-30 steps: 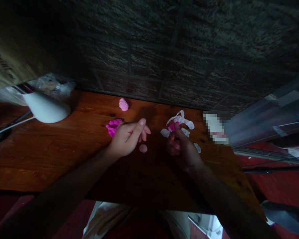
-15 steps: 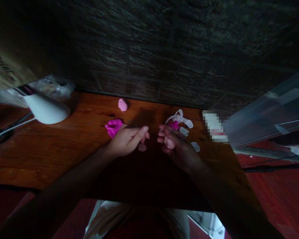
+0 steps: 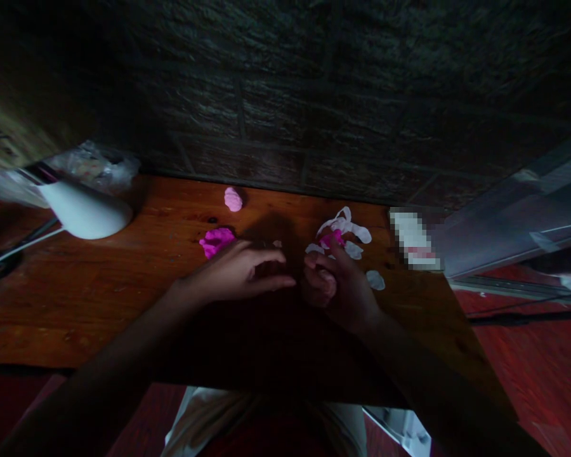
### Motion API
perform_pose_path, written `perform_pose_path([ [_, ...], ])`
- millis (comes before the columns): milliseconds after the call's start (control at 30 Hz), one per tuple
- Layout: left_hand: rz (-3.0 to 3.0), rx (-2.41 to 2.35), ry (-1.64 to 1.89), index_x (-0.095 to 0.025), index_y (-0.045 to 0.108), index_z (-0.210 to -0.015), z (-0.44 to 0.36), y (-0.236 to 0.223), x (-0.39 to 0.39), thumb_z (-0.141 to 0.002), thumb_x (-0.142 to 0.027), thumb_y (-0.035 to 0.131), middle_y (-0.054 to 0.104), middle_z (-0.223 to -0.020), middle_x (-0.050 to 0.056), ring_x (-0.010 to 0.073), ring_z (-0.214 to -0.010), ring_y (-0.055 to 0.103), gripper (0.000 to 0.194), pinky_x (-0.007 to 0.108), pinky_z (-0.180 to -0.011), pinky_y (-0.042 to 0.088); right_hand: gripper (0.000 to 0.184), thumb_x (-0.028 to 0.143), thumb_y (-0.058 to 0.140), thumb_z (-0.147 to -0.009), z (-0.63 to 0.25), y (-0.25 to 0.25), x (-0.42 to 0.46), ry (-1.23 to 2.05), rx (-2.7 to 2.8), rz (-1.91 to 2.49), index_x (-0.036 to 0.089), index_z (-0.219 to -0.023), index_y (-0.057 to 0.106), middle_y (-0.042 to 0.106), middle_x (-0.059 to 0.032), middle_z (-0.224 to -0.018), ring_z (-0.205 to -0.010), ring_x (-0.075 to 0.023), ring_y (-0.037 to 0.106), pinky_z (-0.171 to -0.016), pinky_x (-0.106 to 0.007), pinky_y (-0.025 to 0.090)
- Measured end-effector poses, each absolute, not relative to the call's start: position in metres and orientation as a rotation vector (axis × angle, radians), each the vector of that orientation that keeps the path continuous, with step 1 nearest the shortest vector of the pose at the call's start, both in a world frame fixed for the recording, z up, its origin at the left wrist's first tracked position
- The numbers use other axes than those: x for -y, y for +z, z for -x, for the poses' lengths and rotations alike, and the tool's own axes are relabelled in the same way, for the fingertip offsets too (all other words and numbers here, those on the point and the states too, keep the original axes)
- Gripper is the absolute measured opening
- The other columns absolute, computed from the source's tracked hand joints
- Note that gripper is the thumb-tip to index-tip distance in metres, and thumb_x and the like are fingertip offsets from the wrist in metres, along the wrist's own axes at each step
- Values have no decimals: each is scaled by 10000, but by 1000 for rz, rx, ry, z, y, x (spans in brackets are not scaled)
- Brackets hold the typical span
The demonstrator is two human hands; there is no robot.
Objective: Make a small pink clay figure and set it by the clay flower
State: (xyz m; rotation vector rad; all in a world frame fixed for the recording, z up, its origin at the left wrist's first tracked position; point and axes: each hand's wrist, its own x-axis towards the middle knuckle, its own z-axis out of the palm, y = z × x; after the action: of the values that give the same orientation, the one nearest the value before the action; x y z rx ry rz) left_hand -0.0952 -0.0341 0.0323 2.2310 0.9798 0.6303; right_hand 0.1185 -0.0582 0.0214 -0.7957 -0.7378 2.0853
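My left hand (image 3: pixel 247 270) is open above the table, thumb and index finger apart and nothing visible between them. To its right, my right hand (image 3: pixel 335 285) is curled closed around a small pale pink lump of modelling clay (image 3: pixel 330 284), partly hidden by the fingers. A flattened magenta piece of clay (image 3: pixel 216 241) lies just behind my left hand. Beyond it sits a pale pink clay lump (image 3: pixel 233 199). Behind my right hand are thin whitish strips (image 3: pixel 356 232) with a magenta bit (image 3: pixel 332 239) among them. A flat whitish disc (image 3: pixel 375 280) lies to the right.
A white lamp-like stand (image 3: pixel 88 212) with a cable is at the left of the wooden table (image 3: pixel 99 292), beside crumpled clear plastic (image 3: pixel 105 168). A blurred-out white item (image 3: pixel 413 238) lies at the right edge near a glassy panel (image 3: pixel 518 216). A dark stone wall (image 3: pixel 285 114) rises behind.
My left thumb and index finger have parted, and the small round pink piece at those fingertips is out of sight. My right fingers have curled in more around the pale pink lump.
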Motion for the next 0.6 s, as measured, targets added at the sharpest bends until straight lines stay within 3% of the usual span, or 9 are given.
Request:
perform_pose_path([
  [100,-2201,-951,513,-273,787,-1056,97,27,32,-733,-401,895,799,-1016,51,278,-1035,740,363,321,-890,535,629,787,567,-882,-118,23,56,2031,766,816,187,-712,646,398,75,-447,-418,-94,400,-478,-221,402],
  [167,-2204,-921,478,-273,785,-1031,98,22,31,-658,-339,948,783,-1161,72,359,-1359,592,412,421,-1094,469,649,784,538,-902,-120,24,56,2027,750,799,192,-645,611,335,87,-417,-387,-82,334,-457,-216,366],
  [200,-2215,-912,467,-268,784,-1007,98,19,30,-658,-317,949,781,-1172,75,374,-1429,529,389,456,-1144,431,670,789,524,-905,-122,24,57,2040,732,787,199,-589,563,288,96,-395,-359,-75,272,-422,-214,315],
  [267,-2256,-902,446,-254,776,-959,98,15,30,-733,-292,900,793,-1083,67,371,-1440,520,260,486,-1178,397,717,811,509,-895,-125,23,59,2092,692,762,219,-498,428,219,105,-361,-321,-67,177,-369,-219,217],
  [333,-2329,-893,424,-242,758,-908,96,12,31,-826,-289,822,791,-985,51,355,-1404,557,114,483,-1172,404,745,827,518,-876,-125,20,60,2135,665,735,233,-468,330,208,103,-342,-303,-66,159,-349,-226,189],
  [433,-2489,-899,384,-234,737,-950,91,11,35,-890,-338,766,781,-992,37,314,-1264,652,123,477,-1169,411,700,792,558,-880,-123,16,59,2146,631,713,228,-499,396,235,112,-343,-304,-63,165,-348,-219,212],
  [500,-2577,-909,371,-225,731,-975,88,12,37,-899,-378,760,781,-1020,40,286,-1153,696,173,479,-1177,407,592,711,603,-903,-121,14,57,2123,590,720,211,-594,532,312,111,-371,-325,-67,247,-369,-201,281],
  [600,-2596,-930,408,-216,725,-990,85,12,37,-902,-386,754,782,-1041,50,278,-1127,700,193,432,-1089,493,267,444,702,-894,-119,14,57,2110,530,754,199,-797,660,612,47,-576,-499,-100,546,-519,-212,491],
])
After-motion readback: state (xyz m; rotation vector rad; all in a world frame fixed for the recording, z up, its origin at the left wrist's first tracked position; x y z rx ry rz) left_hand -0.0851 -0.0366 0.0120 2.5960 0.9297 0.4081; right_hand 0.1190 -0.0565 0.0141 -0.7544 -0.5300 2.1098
